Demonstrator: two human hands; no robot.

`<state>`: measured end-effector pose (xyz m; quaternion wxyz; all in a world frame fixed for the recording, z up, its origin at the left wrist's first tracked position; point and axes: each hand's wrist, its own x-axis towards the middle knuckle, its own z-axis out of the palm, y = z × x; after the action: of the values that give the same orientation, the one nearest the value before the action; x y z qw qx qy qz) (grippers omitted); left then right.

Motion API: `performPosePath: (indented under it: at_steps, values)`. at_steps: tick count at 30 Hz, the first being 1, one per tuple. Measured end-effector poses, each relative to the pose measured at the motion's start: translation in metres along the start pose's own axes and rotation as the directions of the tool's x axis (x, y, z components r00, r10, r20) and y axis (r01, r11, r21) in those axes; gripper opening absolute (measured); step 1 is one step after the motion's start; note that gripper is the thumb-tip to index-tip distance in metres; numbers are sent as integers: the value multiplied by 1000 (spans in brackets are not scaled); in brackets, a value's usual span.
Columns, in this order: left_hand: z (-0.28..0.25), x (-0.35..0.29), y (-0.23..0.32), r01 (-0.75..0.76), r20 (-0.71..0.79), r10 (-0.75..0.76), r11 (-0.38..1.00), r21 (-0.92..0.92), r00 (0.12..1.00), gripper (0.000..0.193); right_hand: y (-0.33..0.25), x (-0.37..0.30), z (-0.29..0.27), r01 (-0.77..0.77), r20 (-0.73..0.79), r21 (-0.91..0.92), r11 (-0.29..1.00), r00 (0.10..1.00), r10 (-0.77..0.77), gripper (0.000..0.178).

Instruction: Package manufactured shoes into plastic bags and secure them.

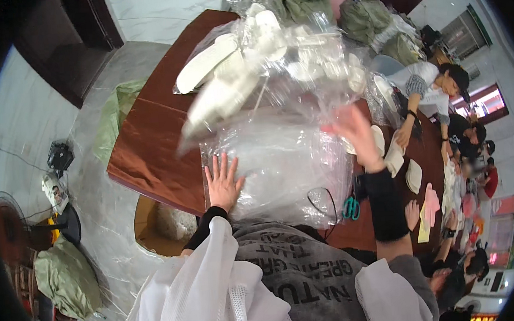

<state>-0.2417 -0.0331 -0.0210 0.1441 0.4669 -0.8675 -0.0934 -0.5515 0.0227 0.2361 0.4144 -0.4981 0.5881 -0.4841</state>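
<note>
My left hand (223, 182) lies flat with its fingers spread on a stack of clear plastic bags (282, 182). My right hand (358, 135) is above the stack's far right corner, beside loose plastic. It is smeared by motion, so whether it grips anything is hidden. Beyond my hands, a blurred white slipper shape (220, 103) appears in motion. Several white slippers (210, 63) are heaped farther back, partly wrapped in clear plastic. Teal-handled scissors (351, 208) and a thin black cord (321, 201) are at the stack's near right corner.
The brown-covered table (153, 132) has its edge at my left, with a cardboard box (154, 227) below it. At right, a co-worker's hand (403, 138) touches a white slipper piece; more people sit along the table. Green sacks (363, 19) stand behind.
</note>
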Motion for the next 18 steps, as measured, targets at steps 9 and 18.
performPosePath:
  at_steps: [9,18]
  values:
    - [16,2,-3,-65,37,63,997,37,997,55,201,-171,-97,-464,-529,-29,885,759,380,21]
    - [19,5,2,-73,-4,73,995,62,997,55,174,-78,-22,87,-234,-733,675,899,-370,31]
